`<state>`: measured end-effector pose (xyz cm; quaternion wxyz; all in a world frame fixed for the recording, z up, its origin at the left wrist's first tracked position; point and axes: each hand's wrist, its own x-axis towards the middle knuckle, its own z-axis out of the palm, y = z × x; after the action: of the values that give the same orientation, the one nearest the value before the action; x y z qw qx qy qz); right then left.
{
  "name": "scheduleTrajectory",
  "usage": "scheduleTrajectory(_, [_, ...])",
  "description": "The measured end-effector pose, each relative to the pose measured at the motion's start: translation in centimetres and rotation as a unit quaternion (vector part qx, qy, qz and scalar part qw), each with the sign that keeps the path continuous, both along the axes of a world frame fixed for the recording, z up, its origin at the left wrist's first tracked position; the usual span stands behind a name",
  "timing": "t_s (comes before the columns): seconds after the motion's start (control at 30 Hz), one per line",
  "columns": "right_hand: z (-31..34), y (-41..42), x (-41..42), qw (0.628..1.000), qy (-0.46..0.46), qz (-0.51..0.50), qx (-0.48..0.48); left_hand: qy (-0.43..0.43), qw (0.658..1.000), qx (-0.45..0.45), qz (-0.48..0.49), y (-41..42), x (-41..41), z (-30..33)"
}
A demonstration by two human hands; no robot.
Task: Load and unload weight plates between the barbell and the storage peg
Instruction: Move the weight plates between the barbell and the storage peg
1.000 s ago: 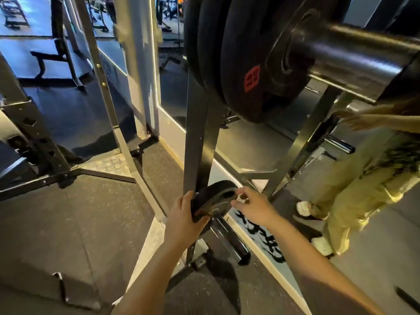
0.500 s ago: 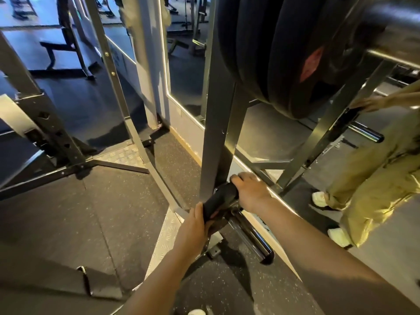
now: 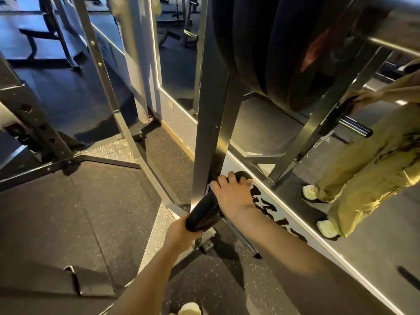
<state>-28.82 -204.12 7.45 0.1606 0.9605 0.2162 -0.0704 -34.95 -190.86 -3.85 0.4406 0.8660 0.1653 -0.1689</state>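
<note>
I see my left hand (image 3: 181,230) gripping the small plate's (image 3: 204,212) near edge, my right hand (image 3: 231,192) curled over its far edge, low beside the rack upright (image 3: 209,133), above the storage peg (image 3: 241,237).

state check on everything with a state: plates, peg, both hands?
small plate: tilted, held by both hands, low beside the rack post; cannot tell if it is on the peg
storage peg: outer end bare, sticking out below the plate
left hand: grips the plate's lower edge
right hand: grips the plate's upper edge
big plates: stacked on the barbell sleeve, overhead
</note>
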Motion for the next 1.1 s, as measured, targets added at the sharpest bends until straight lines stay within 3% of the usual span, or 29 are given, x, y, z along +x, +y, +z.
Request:
scheduleTrajectory(0.2, [-0.8,-3.1,2.1,0.987,0.044,-0.031,0.152,-0.060,0.997,0.055,-0.001,-0.3,-0.2,1.0])
scheduleTrajectory(0.33, [-1.0,-6.5,4.7,0.939,0.143,-0.138,0.280,-0.115,0.980,0.137,-0.092,-1.2,1.1,4.1])
scheduleTrajectory(0.5, [-1.5,-7.5,5.4,0.910,0.177,-0.191,0.324,-0.128,0.969,0.161,-0.137,-1.9,2.3,5.6])
scheduleTrajectory(0.57, [-1.6,-7.6,5.4,0.909,0.182,-0.191,0.324,-0.100,0.982,0.117,-0.109,-1.9,1.7,4.7])
scheduleTrajectory(0.7, [-1.7,-7.3,5.1,0.920,0.154,-0.185,0.309,-0.055,0.991,-0.123,0.026,-1.7,0.3,2.6])
scheduleTrajectory(0.83, [-1.1,-6.4,3.8,0.952,0.105,-0.151,0.244,-0.038,0.981,-0.174,0.078,-1.5,-0.6,0.5])
scheduleTrajectory(0.93, [-1.1,-4.3,1.5,0.986,0.027,-0.093,0.132,0.000,0.971,-0.227,0.079,-1.3,-1.5,-1.1])
scheduleTrajectory(1.03, [-1.5,-2.3,-0.4,0.996,-0.006,-0.075,0.051,0.027,0.960,-0.272,0.064,-1.6,-2.2,-1.8])
scheduleTrajectory(1.1, [-1.2,-2.7,-0.4,0.996,-0.013,-0.064,0.057,0.018,0.956,-0.282,0.077,-1.9,-2.3,-1.9])
